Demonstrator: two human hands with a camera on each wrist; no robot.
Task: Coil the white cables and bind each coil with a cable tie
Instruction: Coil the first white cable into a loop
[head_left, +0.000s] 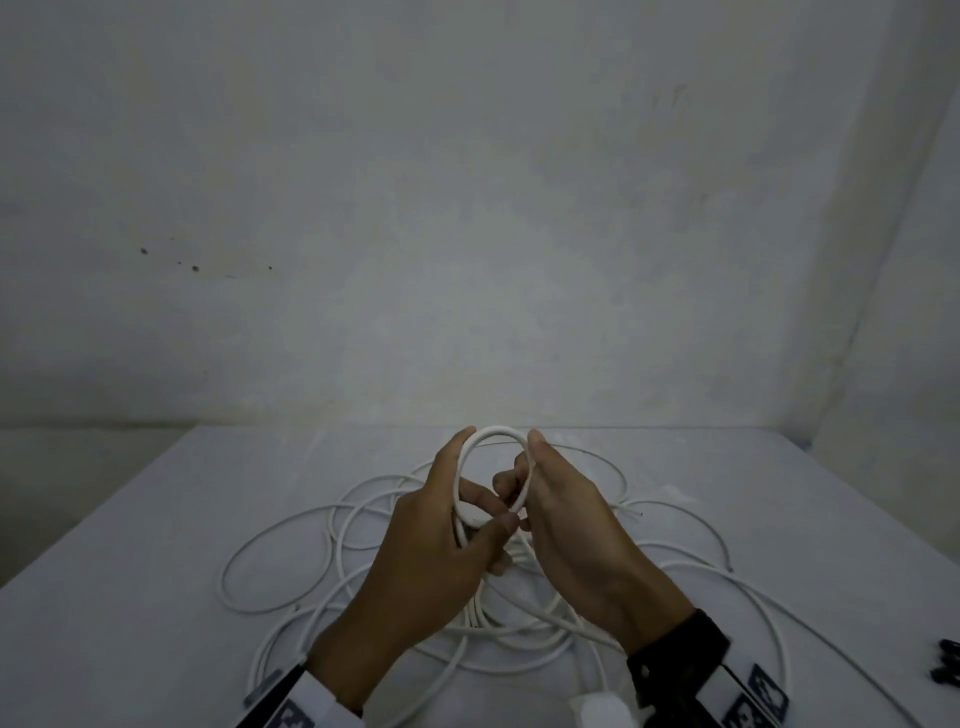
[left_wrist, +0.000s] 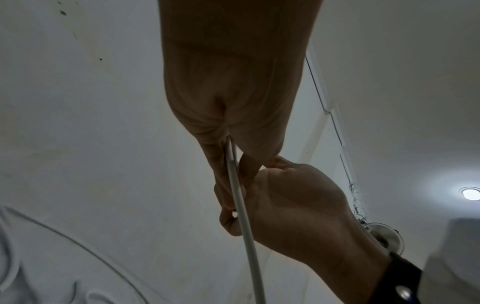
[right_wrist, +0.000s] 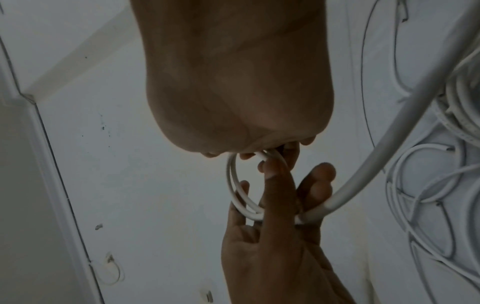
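Observation:
Above the table, both hands hold up a small coil (head_left: 493, 434) of white cable. My left hand (head_left: 457, 514) pinches the coil's lower left, thumb pressed where the turns cross. My right hand (head_left: 545, 488) curls its fingers round the coil's right side. In the right wrist view the coil (right_wrist: 240, 195) shows two turns between the right hand (right_wrist: 233, 92) and the left hand (right_wrist: 272, 236). The left wrist view shows a cable strand (left_wrist: 240, 205) leaving the left hand (left_wrist: 233, 92) beside the right hand (left_wrist: 293, 205). From the coil the cable tail drops to a tangle of loose white cables (head_left: 291, 551).
The loose cables sprawl in wide loops over the white table (head_left: 156, 519), under and around both hands. Black cable ties (head_left: 948, 670) lie at the right edge. A white block (head_left: 602, 714) sits at the near edge. A grey wall stands just behind the table.

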